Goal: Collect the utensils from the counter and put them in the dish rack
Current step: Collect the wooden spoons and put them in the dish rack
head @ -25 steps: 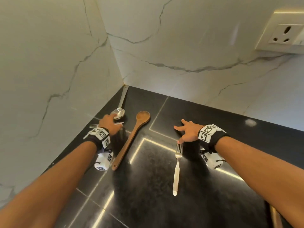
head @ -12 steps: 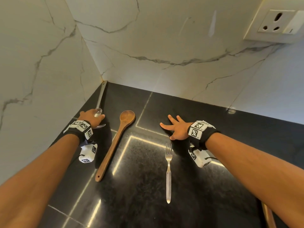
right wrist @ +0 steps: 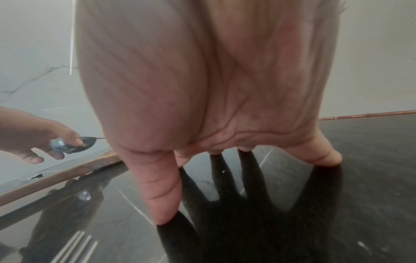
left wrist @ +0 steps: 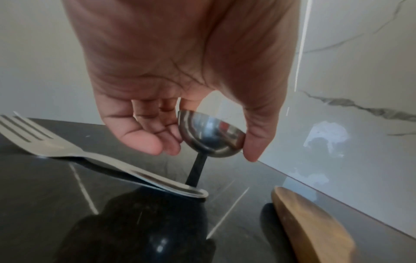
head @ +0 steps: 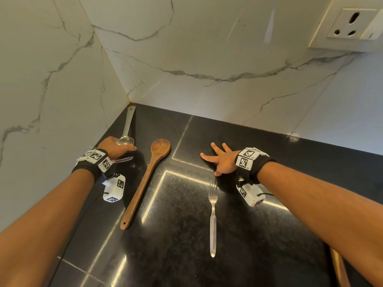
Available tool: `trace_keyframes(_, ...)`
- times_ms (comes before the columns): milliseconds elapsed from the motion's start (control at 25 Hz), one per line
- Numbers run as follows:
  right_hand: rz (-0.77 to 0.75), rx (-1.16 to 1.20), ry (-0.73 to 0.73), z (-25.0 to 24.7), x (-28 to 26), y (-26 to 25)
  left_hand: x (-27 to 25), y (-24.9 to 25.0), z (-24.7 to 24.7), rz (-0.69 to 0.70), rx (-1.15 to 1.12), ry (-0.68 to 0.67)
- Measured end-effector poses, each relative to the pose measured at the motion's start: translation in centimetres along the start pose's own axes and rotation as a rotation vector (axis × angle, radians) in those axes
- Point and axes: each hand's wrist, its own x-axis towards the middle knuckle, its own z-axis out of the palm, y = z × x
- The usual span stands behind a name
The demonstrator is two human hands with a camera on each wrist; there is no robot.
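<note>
1. The left hand [left wrist: 180,71] pinches the bowl of a steel spoon [left wrist: 209,137] between thumb and fingers, its handle pointing toward the wall corner.
2. The right hand [head: 222,161] rests spread flat on the black counter [head: 259,245], holding nothing.
3. A wooden spoon [head: 145,183] lies between the hands.
4. Two forks: one [left wrist: 78,153] under the left hand, one [head: 212,216] just beside the right.

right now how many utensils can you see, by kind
metal spoon: 1, bowl pinched in the left hand, spoon
wooden spoon: 1
fork: 2, one by the right hand at, one under the left hand
total: 4
</note>
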Motion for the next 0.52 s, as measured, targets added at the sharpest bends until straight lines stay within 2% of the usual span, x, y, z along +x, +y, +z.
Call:
trace_keyframes(160, -0.016, 0.022, 0.028, 0.2, 0.1, 0.0, -3.1, 0.1, 0.5, 0.054, -0.138, 0.033)
trace_keyframes(280, -0.045, 0.074, 0.089, 0.5, -0.2, 0.3, -6.2, -1.0, 1.4, 0.075, -0.152, 0.014)
trace_keyframes(520, -0.102, 0.134, 0.280, 4.6, -5.9, 2.5, -10.8, -5.6, 3.0, -0.018, -0.129, -0.018)
